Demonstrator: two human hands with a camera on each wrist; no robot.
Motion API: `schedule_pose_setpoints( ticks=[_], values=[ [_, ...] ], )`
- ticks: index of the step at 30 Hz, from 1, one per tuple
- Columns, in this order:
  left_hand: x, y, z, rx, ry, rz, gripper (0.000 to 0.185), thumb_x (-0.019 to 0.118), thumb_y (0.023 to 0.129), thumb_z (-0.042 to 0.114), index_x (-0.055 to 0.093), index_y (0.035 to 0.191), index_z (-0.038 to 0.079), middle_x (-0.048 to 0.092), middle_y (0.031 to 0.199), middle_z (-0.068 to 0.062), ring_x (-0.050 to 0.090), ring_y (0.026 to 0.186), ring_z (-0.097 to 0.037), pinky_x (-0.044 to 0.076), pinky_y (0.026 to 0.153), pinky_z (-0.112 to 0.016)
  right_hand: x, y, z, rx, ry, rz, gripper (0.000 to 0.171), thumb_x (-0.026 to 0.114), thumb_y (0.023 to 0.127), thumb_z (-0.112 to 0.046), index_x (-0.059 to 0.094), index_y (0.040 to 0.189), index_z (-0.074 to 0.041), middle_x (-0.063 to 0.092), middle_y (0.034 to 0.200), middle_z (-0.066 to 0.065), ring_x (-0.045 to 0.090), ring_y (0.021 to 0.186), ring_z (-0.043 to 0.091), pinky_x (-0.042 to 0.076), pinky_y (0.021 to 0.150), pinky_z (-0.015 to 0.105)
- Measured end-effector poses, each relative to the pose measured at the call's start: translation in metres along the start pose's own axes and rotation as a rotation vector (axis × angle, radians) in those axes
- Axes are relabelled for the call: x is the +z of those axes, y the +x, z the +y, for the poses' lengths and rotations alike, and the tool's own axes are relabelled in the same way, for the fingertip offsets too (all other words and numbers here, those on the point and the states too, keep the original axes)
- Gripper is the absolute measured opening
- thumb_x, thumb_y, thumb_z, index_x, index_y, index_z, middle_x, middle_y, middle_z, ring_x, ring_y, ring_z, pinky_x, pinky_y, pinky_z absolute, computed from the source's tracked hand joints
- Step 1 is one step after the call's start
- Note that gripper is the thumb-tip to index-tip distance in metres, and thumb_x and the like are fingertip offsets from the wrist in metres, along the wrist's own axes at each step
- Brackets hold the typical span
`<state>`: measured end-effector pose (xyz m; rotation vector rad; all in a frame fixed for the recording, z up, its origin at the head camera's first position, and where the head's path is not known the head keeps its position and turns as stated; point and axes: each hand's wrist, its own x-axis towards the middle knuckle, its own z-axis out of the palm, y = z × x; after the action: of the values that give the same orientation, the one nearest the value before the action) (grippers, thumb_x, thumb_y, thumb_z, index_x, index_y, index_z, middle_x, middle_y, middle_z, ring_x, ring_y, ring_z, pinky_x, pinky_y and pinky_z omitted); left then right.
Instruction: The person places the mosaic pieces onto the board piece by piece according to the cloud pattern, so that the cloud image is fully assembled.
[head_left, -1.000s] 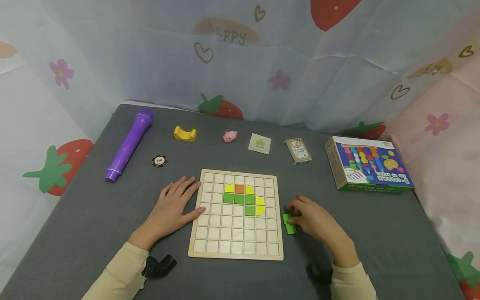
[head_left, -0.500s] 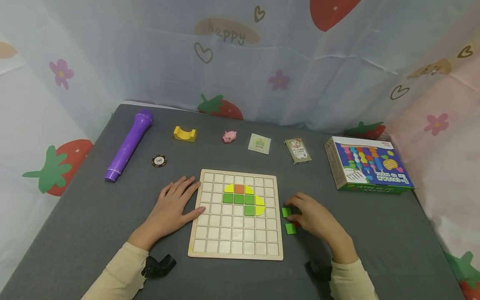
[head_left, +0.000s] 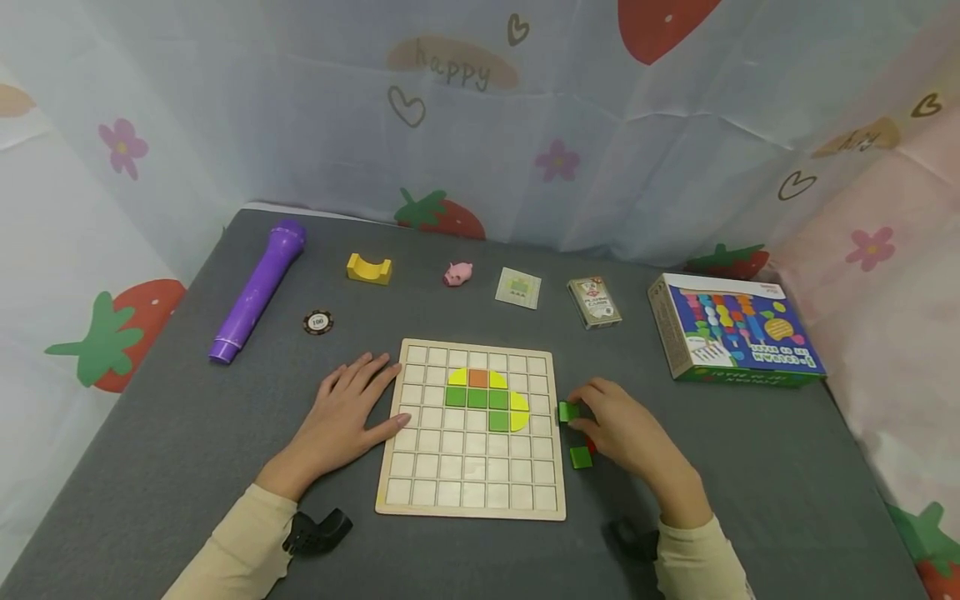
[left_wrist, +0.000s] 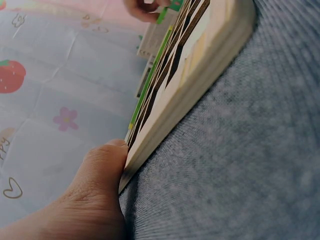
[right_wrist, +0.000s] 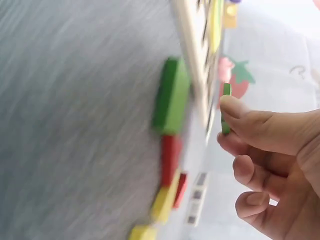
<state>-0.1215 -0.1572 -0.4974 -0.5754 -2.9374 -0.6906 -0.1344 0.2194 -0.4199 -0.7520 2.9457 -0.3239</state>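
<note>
A square wooden grid board lies on the dark table cloth. Green, yellow and orange tiles fill some cells in its upper middle. My left hand rests flat at the board's left side, fingers spread, thumb and fingertips on the edge. My right hand pinches a green square tile between thumb and index finger, beside the board's right edge and above the cloth. Below it lies a second green square tile. In the right wrist view, red and yellow pieces line up behind that tile.
Along the back stand a purple microphone, a yellow curved block, a pink toy pig, a small pattern card, a playing-card box and a large colourful box. A poker chip lies left of the board.
My right hand has drawn one green tile away from the other and lifted it, up and left to the board's right edge. The left hand has stayed in place.
</note>
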Motion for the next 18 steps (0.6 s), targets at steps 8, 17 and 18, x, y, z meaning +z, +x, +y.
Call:
schedule_pose_setpoints(
  ticks=[8, 17, 18],
  values=[
    [0.0, 0.0, 0.0, -0.005, -0.002, -0.01, 0.075, 0.056, 0.09, 0.056, 0.035, 0.149, 0.016, 0.031, 0.154, -0.011, 0.021, 0.144, -0.033, 0.016, 0.111, -0.059, -0.004, 0.016, -0.032, -0.07, 0.01, -0.027, 0.028, 0.075, 0.084, -0.015, 0.064, 0.11, -0.009, 0.061, 0.106, 0.002, 0.06, 0.092, 0.014, 0.053, 0.077, 0.032],
    [-0.002, 0.0, 0.002, 0.002, 0.003, -0.002, 0.074, 0.057, 0.09, 0.055, 0.036, 0.149, 0.015, 0.032, 0.153, -0.012, 0.022, 0.144, -0.033, 0.017, 0.11, -0.059, 0.009, 0.035, -0.056, -0.238, 0.026, -0.012, 0.029, 0.077, 0.082, -0.023, 0.064, 0.104, -0.012, 0.062, 0.099, -0.002, 0.059, 0.088, 0.011, 0.052, 0.074, 0.028],
    [-0.002, 0.0, 0.002, 0.002, 0.003, -0.001, 0.074, 0.057, 0.09, 0.055, 0.036, 0.149, 0.015, 0.032, 0.153, -0.012, 0.022, 0.144, -0.033, 0.017, 0.11, -0.059, 0.011, 0.037, -0.058, -0.251, 0.018, -0.009, 0.029, 0.078, 0.081, -0.023, 0.065, 0.104, -0.012, 0.062, 0.098, -0.002, 0.059, 0.088, 0.011, 0.052, 0.073, 0.028]
  ],
)
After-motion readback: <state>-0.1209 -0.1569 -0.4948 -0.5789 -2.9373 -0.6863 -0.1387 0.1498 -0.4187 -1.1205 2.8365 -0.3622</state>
